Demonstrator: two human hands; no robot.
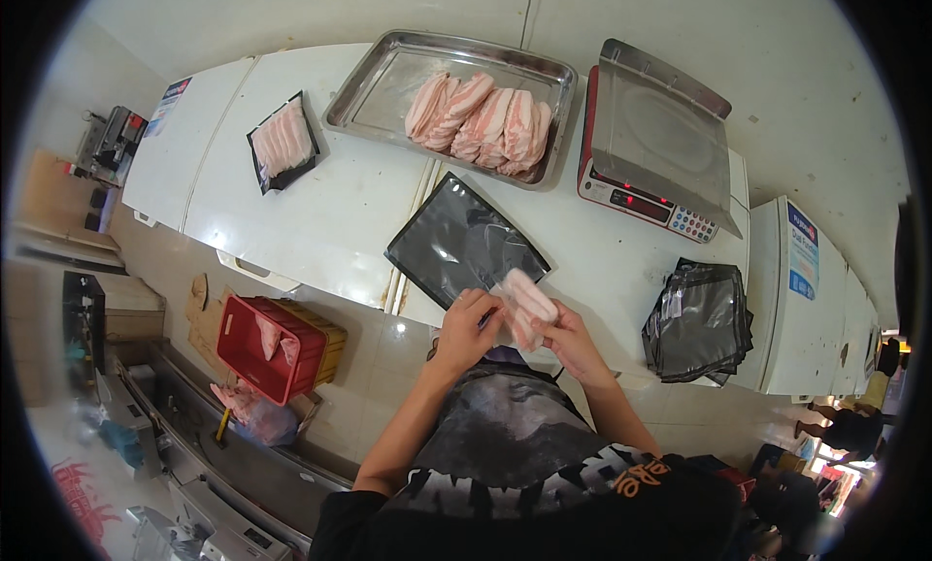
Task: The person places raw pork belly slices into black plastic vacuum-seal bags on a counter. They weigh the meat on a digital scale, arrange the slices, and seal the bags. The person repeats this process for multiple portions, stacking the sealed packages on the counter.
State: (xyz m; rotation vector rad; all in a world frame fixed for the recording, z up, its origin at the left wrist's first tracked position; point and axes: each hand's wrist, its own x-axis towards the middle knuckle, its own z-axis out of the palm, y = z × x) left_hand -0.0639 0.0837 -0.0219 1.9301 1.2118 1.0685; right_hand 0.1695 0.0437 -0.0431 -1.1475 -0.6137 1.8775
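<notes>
My right hand [573,343] grips a small stack of pork belly slices [531,304], pale with pink streaks, in front of my body. Close beside it, my left hand [468,326] has its fingers pinched together near the meat's left side; what they hold, if anything, is too small to make out. Just beyond both hands a black plastic bag [456,236] lies flat at the white freezer top's [330,212] near edge. Farther back, a steel tray [364,100] carries several folded bundles of pork belly slices [481,119] in its right part.
Right of the tray stands a digital scale [660,124] with a steel pan. A stack of black bags [697,320] lies at the near right. At left rests a black pack of sliced meat [283,144]. A red crate [257,343] holding meat pieces sits on the floor, lower left.
</notes>
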